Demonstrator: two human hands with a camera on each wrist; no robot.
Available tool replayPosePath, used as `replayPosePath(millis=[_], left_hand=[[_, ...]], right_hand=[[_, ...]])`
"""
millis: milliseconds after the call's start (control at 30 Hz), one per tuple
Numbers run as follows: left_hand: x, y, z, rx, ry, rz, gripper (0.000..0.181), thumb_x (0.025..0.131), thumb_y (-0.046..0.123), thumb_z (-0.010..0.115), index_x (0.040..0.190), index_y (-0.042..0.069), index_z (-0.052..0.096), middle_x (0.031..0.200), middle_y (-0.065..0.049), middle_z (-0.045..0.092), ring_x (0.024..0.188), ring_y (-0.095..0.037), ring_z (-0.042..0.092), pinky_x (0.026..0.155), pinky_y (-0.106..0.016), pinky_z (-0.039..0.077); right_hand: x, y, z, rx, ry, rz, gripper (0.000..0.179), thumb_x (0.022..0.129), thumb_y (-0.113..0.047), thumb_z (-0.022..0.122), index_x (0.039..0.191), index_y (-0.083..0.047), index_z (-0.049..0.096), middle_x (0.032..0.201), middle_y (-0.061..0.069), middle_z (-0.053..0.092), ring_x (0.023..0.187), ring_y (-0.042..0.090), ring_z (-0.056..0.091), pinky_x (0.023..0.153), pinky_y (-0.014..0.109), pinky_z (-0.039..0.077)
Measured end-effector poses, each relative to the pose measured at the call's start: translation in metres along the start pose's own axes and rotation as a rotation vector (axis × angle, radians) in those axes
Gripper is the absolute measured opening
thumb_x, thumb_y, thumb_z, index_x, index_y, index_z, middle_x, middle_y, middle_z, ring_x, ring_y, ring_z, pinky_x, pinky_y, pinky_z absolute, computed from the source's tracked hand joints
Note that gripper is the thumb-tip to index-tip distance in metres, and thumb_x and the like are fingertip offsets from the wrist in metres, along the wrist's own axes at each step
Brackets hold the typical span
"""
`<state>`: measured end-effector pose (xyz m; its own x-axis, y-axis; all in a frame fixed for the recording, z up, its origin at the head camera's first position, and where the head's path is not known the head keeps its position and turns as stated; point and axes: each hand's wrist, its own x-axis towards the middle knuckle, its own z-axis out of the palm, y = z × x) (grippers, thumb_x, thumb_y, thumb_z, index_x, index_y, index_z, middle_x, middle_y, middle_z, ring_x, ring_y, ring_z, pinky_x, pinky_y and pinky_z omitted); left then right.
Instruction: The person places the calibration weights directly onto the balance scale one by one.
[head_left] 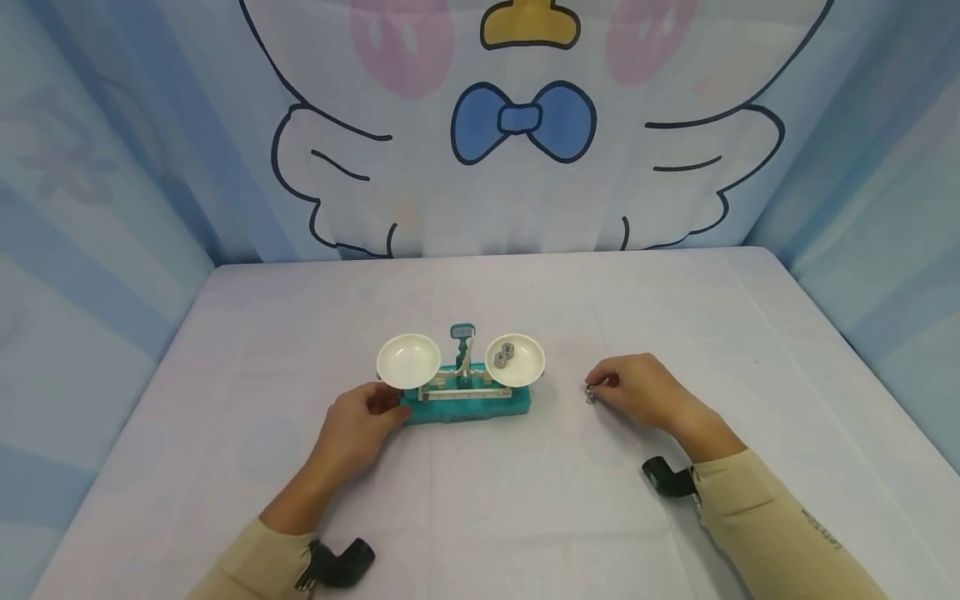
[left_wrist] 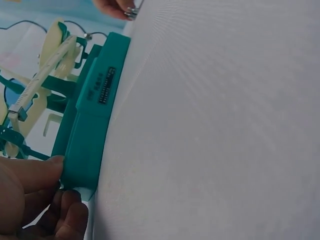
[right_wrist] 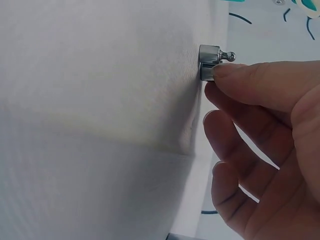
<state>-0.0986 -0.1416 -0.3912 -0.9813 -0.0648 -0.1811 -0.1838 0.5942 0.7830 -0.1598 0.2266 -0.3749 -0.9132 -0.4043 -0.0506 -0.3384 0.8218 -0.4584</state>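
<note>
From the head camera, a teal balance scale (head_left: 467, 392) is seen standing near the middle of the desk (head_left: 525, 517), which is covered with a pale cloth. The left hand (head_left: 360, 421) is laid against the left end of the scale's base, thumb and fingers curled round its corner, seemingly so that the base is kept from sliding. The left pan (head_left: 408, 359) is shown bare, while two small metal weights (head_left: 504, 355) are seen lying in the right pan (head_left: 515, 360). The right hand (head_left: 637, 387) is rested on the desk well to the right of the scale, and small metal weights (head_left: 590, 393) standing on the cloth are met by its fingertips. A printed backdrop (head_left: 525, 125) is hung behind the desk.

From the left wrist camera, the base of the scale (left_wrist: 92, 125) is seen from close by, standing on the cloth. Its near corner is pinched between the thumb (left_wrist: 30, 172) and the curled fingers below, a hold that suits steadying more than lifting, since the base lies flat.

From the right wrist camera, two silvery weights (right_wrist: 212, 62) are seen standing side by side on the cloth, one with a small knob on top. The knobless one is touched by a fingertip (right_wrist: 235, 72), the other fingers being loosely curled beneath. Whether the weight is truly pinched cannot be told, as the thumb is hidden.
</note>
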Motion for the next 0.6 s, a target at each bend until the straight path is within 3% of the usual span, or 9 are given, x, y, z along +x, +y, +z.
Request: replayPosePath(millis=[333, 600], left_hand=[[0.0024, 0.0004, 0.0048, -0.106, 0.051, -0.003, 0.037, 0.090, 0.007, 0.069, 0.124, -0.004, 0.063, 0.116, -0.016, 0.066, 0.108, -0.029, 0.060, 0.092, -0.044, 0.051], [0.0043, 0.0039, 0.0069, -0.064, 0.076, 0.004, 0.032, 0.089, 0.007, 0.069, 0.119, -0.004, 0.065, 0.108, -0.015, 0.068, 0.102, -0.029, 0.062, 0.086, -0.043, 0.054]], right_hand=[[-0.0006, 0.0003, -0.0002, -0.004, -0.005, 0.020, 0.012, 0.090, -0.006, 0.068, 0.098, -0.008, 0.076, 0.085, -0.002, 0.069, 0.076, 0.015, 0.058, 0.072, 0.036, 0.050], [0.0002, -0.0023, -0.0004, 0.005, -0.022, 0.027, 0.012, 0.090, -0.006, 0.068, 0.099, -0.007, 0.076, 0.085, -0.002, 0.068, 0.077, 0.015, 0.057, 0.072, 0.036, 0.050]])
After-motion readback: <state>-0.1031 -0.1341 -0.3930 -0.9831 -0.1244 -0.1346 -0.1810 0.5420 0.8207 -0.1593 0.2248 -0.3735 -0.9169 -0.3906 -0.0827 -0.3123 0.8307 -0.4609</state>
